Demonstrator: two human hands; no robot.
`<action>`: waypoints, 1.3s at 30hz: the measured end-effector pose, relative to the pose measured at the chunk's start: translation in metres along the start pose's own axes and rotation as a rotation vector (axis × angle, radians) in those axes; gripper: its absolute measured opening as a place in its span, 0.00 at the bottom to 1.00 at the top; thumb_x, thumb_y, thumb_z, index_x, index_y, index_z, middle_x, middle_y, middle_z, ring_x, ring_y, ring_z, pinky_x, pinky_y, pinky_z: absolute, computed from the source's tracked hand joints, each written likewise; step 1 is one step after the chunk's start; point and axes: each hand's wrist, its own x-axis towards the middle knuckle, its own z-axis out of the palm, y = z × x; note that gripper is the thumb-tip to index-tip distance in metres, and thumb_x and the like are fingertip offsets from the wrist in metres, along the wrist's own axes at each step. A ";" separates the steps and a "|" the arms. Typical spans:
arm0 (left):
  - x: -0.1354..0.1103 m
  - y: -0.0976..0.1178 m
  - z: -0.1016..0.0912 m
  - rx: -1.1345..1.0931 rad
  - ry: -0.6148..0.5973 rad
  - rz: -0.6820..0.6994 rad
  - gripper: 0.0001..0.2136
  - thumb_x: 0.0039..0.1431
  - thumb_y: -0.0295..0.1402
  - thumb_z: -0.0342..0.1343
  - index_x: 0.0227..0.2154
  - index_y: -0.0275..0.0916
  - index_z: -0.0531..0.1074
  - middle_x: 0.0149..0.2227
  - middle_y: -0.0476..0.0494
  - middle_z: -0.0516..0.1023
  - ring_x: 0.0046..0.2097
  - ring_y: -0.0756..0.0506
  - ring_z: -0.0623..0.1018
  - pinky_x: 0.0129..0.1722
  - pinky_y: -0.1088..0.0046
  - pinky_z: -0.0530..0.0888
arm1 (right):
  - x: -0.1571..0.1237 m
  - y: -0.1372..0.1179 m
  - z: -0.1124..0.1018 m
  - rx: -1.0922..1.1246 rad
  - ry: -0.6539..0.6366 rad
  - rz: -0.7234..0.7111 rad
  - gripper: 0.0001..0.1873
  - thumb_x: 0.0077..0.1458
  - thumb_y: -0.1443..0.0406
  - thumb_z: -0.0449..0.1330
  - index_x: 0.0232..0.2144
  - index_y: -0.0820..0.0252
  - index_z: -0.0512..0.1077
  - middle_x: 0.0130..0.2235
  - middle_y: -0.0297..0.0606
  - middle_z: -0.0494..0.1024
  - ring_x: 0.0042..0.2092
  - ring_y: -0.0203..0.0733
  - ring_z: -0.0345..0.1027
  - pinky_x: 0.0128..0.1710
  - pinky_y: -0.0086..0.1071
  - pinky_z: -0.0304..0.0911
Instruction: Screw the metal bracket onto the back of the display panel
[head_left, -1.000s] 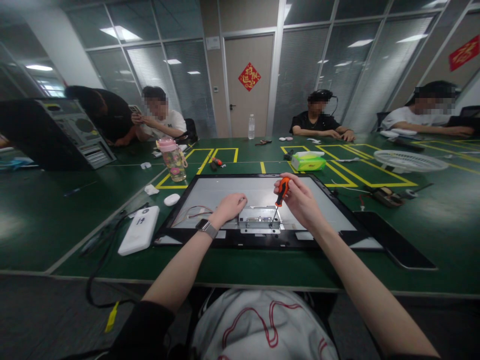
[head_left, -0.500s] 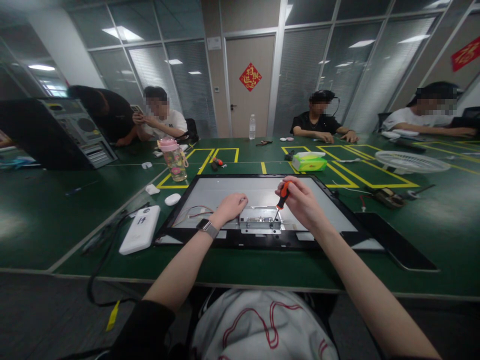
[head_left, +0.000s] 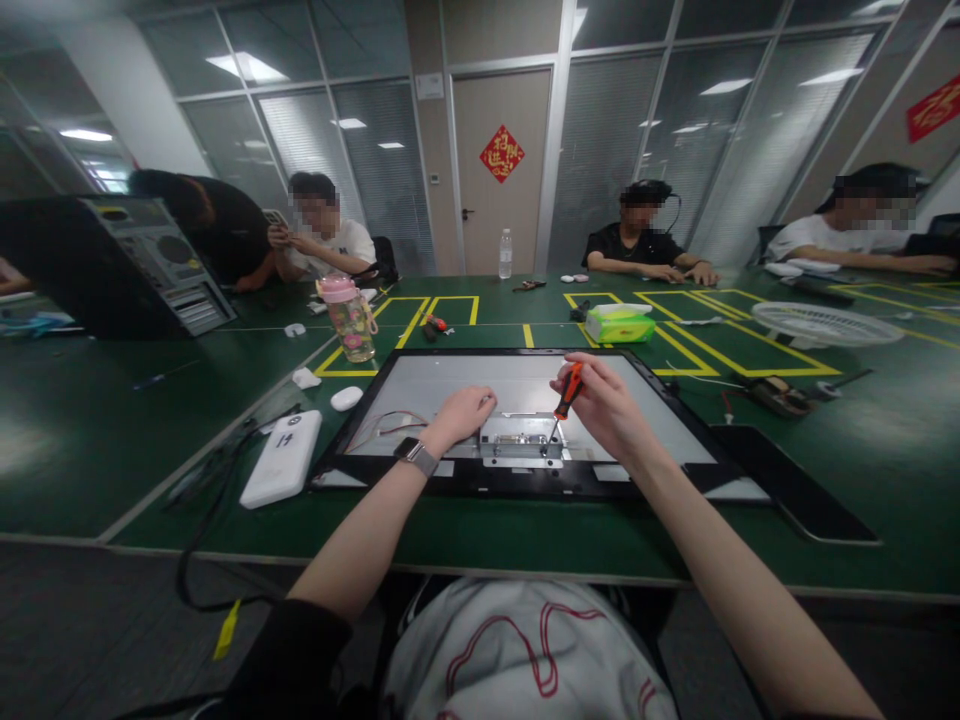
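Observation:
A flat display panel (head_left: 637,400) with a black frame lies back side up on the table before me. A silvery metal bracket (head_left: 517,427) sits at its near middle. My right hand (head_left: 600,400) grips an orange-and-black screwdriver (head_left: 571,390) tilted over the bracket, its tip at a screw spot on the bracket's right part. My left hand (head_left: 461,415), wearing a watch (head_left: 416,455) at the wrist, rests by the bracket's left end with fingers curled; what they hold, if anything, is hidden. Thin wires (head_left: 390,425) lie on the panel left of that hand.
Left of the panel are a white power bank (head_left: 281,460) and a pink-lidded bottle (head_left: 349,318). A dark flat phone-like slab (head_left: 802,485) lies right. Farther off are a green tissue pack (head_left: 619,323), a white fan grille (head_left: 825,325) and a computer case (head_left: 142,265). Several people sit opposite.
The screwdriver and both hands stay at the same spots on the bracket. The whole view has shifted very slightly.

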 end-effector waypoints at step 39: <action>0.001 -0.001 0.002 -0.021 0.000 -0.006 0.14 0.64 0.33 0.44 0.39 0.37 0.75 0.41 0.41 0.79 0.43 0.43 0.76 0.46 0.69 0.71 | 0.002 0.004 0.001 -0.048 0.019 -0.054 0.11 0.47 0.55 0.67 0.32 0.51 0.74 0.34 0.32 0.72 0.36 0.37 0.66 0.45 0.36 0.65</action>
